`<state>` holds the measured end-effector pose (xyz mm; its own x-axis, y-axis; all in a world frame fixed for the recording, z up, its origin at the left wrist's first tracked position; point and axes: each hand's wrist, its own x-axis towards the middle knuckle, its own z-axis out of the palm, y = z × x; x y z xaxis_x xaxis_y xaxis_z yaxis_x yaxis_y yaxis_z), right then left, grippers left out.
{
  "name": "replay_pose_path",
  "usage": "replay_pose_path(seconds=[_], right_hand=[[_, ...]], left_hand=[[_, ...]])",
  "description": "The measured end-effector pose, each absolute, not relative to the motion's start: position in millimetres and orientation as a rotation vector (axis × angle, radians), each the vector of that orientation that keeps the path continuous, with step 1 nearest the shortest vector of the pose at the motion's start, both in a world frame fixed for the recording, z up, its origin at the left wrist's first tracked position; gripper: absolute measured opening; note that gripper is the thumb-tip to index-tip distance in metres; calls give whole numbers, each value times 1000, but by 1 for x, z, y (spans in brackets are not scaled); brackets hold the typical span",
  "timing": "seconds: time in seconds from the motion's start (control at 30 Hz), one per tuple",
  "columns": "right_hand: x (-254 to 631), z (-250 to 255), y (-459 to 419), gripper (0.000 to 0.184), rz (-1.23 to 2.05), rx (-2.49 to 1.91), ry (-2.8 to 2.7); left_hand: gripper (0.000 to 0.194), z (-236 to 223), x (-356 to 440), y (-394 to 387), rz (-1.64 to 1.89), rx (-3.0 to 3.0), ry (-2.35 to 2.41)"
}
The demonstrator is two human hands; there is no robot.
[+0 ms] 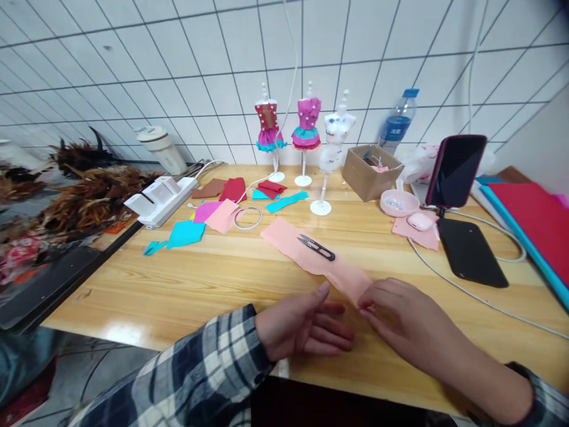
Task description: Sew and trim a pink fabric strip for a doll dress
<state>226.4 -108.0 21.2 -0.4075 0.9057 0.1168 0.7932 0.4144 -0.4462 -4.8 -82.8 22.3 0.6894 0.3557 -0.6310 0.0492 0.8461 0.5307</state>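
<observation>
A long peach-pink strip of crepe-like material (284, 237) lies slantwise across the wooden table. Its near right end is pinched between the thumb and fingers of my right hand (404, 320). Close to that end, my left hand (309, 326) hovers with its fingers apart and the palm turned inward, holding nothing. On the strip rest black thread snips (316, 248), blades pointing to the upper left. Behind it stand three small dress-form mannequins: one in a red and magenta outfit (267, 127), one in magenta and blue (306, 127), and a mostly white one (332, 148).
Coloured scraps, including a blue piece (185, 235), lie at the left near a white power strip (164, 201). At the right are a cardboard box (371, 172), a pink bowl (399, 203), an upright phone (457, 172), a black power bank-like slab (472, 252) and a cable (471, 296).
</observation>
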Motion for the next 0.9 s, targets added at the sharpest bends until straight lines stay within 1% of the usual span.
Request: replay_pose_path(seconds=[0.07,0.17,0.27,0.33,0.4,0.47,0.53,0.63,0.77,0.83,0.9], right_hand=[[221,30,-102,10,521,-1407,-2335],[220,48,-88,7,660,-1282,-2413],[224,59,-66,14,695,-1181,-2401],[224,52,-45,22,545,-1170,-2316],[216,37,-21,28,447,-1099,-2363],[203,20,0,36,466,-1039,-2526],[188,6,16,38,560,-1016,-2658],[171,-2,33,44,618,-1141,-2721],[164,-6,48,49,460,-1443,-2605],[164,-7,50,49,419,-1464,-2552],[168,-4,43,49,402,-1370,-2479]], left_hand=[[66,16,10,-78,213,383,736],[65,9,25,-72,221,326,680],[56,6,28,-66,265,344,711],[49,5,25,-62,189,355,707],[42,2,22,-59,102,357,681],[35,0,19,-57,94,352,656],[31,-2,15,-55,136,347,642],[28,1,8,-47,153,370,664],[25,11,-8,-27,216,498,850],[27,15,-16,-16,245,559,929],[31,17,-22,-9,246,604,953]])
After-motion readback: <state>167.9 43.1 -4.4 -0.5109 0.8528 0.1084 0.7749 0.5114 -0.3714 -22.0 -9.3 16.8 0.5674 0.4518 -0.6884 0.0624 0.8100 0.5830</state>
